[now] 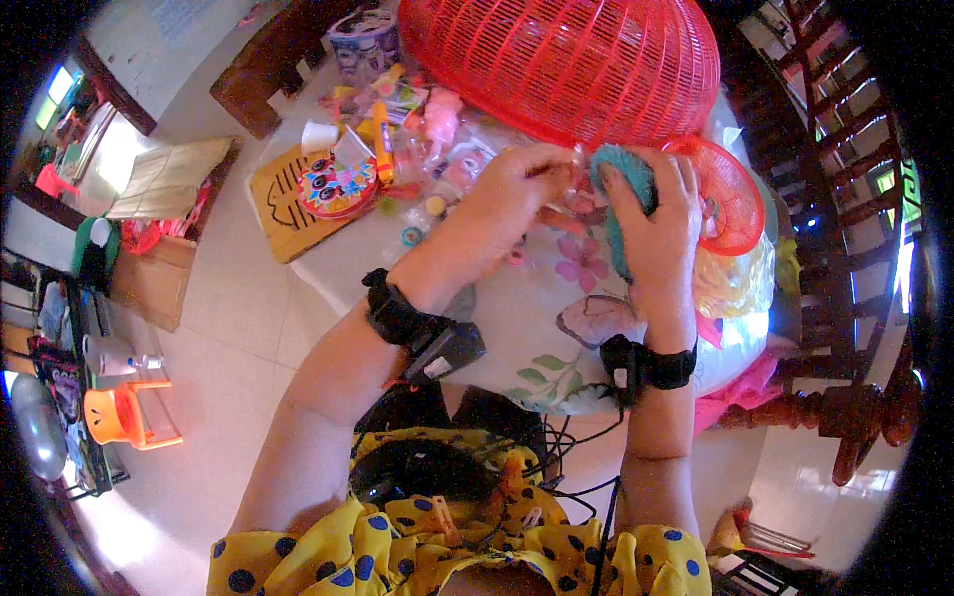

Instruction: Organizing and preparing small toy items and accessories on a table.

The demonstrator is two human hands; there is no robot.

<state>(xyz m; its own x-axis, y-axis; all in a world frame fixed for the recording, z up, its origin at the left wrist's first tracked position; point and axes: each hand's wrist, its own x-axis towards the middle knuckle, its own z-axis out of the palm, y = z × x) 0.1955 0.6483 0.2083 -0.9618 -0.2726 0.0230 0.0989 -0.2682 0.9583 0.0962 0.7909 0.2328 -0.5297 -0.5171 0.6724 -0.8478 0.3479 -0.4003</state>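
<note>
My right hand (659, 212) is closed around a fuzzy teal piece (624, 175), whose lower part hangs below my thumb. My left hand (525, 179) is just to its left, fingers bent towards a small pale, shiny item (577, 158); whether they grip it is not clear. Beneath and beside the hands is a table with a flower-and-butterfly cover (514, 335). A large red slatted plastic basket (566, 67) lies tilted beyond my hands. To the right of my right hand is a small red mesh basket (734, 197), with small things in it.
Small toys and clear plastic packets (443, 123) crowd the table's left side, with an orange marker-like tube (382, 141), a white cup (319, 135) and a round cartoon tin (335, 186) on a brown board (279, 201). Yellowish plastic bags (738, 283) lie right. Black cables (574, 488) hang at my lap.
</note>
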